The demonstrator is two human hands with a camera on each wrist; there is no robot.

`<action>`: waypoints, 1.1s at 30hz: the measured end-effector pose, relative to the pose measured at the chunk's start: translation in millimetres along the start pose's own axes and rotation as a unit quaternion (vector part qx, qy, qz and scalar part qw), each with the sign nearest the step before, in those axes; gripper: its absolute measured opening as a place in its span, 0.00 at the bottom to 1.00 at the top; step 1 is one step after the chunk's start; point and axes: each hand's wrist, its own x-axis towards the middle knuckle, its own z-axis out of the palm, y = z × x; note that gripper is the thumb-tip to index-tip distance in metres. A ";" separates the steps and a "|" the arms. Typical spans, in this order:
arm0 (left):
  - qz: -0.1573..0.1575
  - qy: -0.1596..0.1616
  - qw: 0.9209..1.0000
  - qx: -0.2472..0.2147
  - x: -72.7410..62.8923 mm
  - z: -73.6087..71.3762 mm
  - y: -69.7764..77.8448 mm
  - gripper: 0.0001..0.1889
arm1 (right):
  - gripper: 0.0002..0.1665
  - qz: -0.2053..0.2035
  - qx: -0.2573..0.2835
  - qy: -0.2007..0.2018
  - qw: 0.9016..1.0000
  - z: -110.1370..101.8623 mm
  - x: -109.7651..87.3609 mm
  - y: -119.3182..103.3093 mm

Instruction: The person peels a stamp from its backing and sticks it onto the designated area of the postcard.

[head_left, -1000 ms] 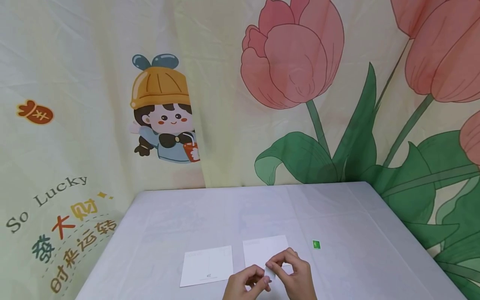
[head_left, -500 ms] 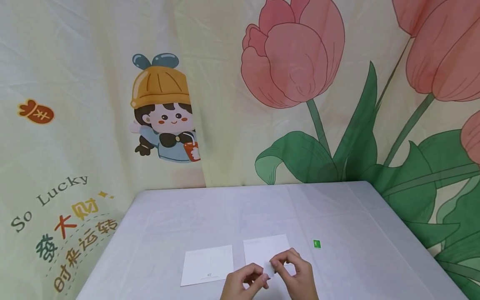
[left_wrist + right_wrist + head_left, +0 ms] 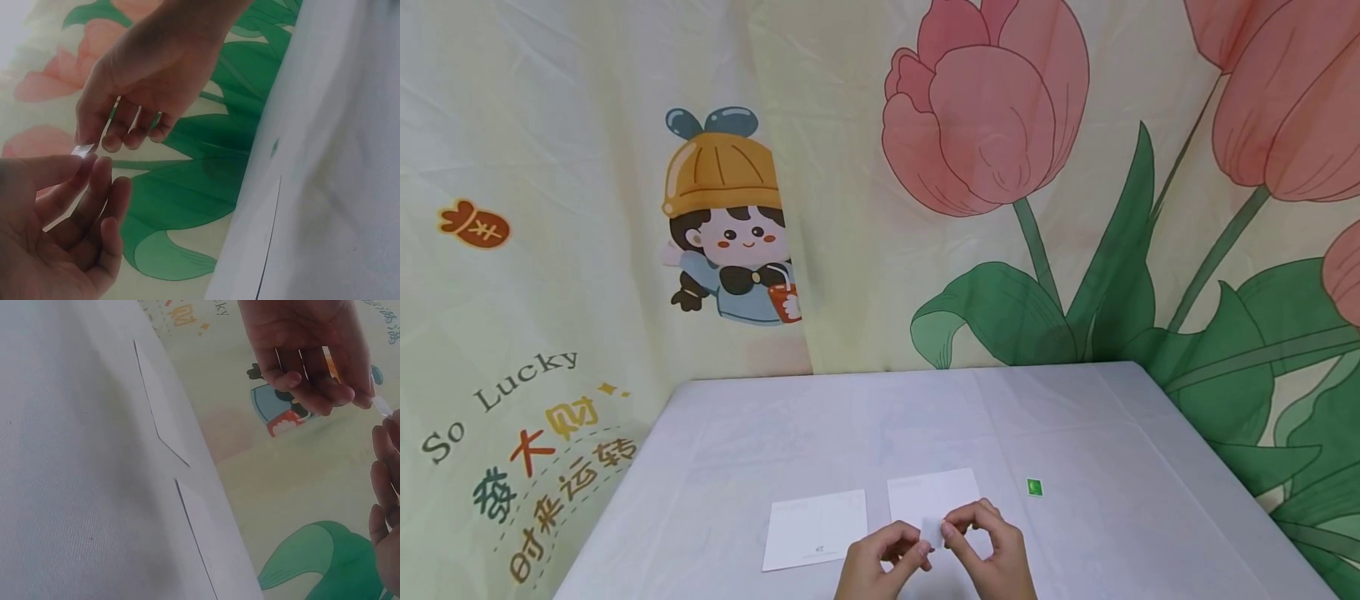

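Through the head camera I had a small whitish piece (image 3: 932, 532) at the centre of my attention, caught between the two hands and lifted clear of the table (image 3: 775, 433). Taking that piece as the middle of a clock, the left hand (image 3: 878, 563) lay at about eight o'clock and the right hand (image 3: 992, 548) between three and four. Both hands were narrowed to a pinch: the left thumb and forefinger gripped one edge, and the right fingertips held the opposite one. The left wrist view showed me the remaining left fingers loosely bent beneath the grip.

The piece looked thin, flat and roughly square, and in both wrist views it caught the light with a pale shine. At twelve o'clock from it, partly hidden by the right hand, lay a white rectangular card (image 3: 928, 493). A second white card (image 3: 815, 529) lay at nine o'clock, flat and crisp-cornered, with a tiny grey print near its lower edge. Towards two o'clock I saw a little green square (image 3: 1034, 487) with a pale border. The table wore a white covering with faint creases and a fine grain. Behind it hung a softly wrinkled cloth (image 3: 850, 183) printed with pink tulips.
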 end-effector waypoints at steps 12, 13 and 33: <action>0.004 0.000 1.000 -0.002 0.2 -0.6 -1.7 0.07 | 0.12 0.040 -0.009 0.001 0.999 1.6 -0.6 -1.4; 0.005 0.002 1.000 0.000 0.2 -0.4 -2.0 0.07 | 0.12 0.043 -0.011 0.001 0.999 1.7 -0.4 -1.8; 0.001 0.083 0.996 0.038 -1.8 1.6 -3.4 0.06 | 0.13 0.006 -0.001 0.011 1.000 2.9 -1.0 0.3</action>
